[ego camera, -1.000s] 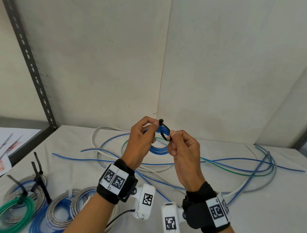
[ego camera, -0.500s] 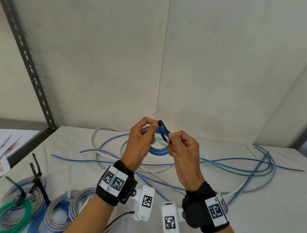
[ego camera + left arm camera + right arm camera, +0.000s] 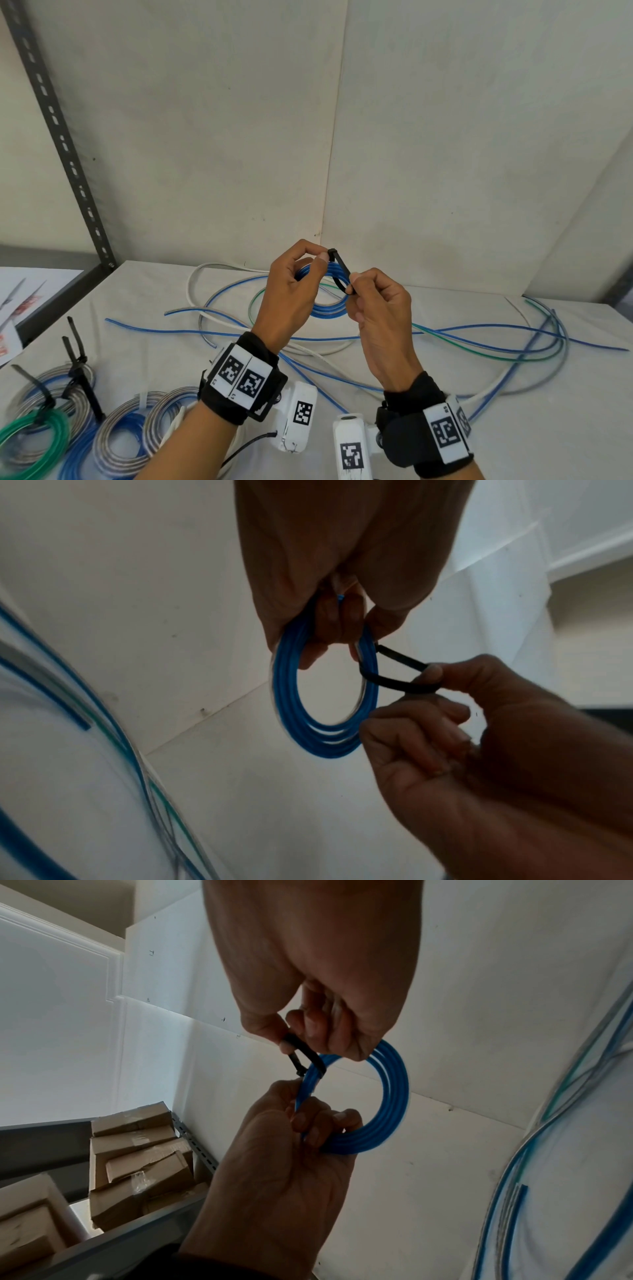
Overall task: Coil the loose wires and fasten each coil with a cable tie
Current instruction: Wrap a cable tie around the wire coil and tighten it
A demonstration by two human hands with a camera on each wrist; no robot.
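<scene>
A: Right hand (image 3: 376, 308) thumb and forefinger are pinching the black cable tie (image 3: 340, 270); left hand (image 3: 291, 294) is clamping the blue wire coil (image 3: 325, 696), raised above the table (image 3: 513, 445).

B: Risk?

A: Grip loosening, I'd judge, and the turns springing apart. The coil is looking neat and round, the tie looping loosely round one side.
</scene>
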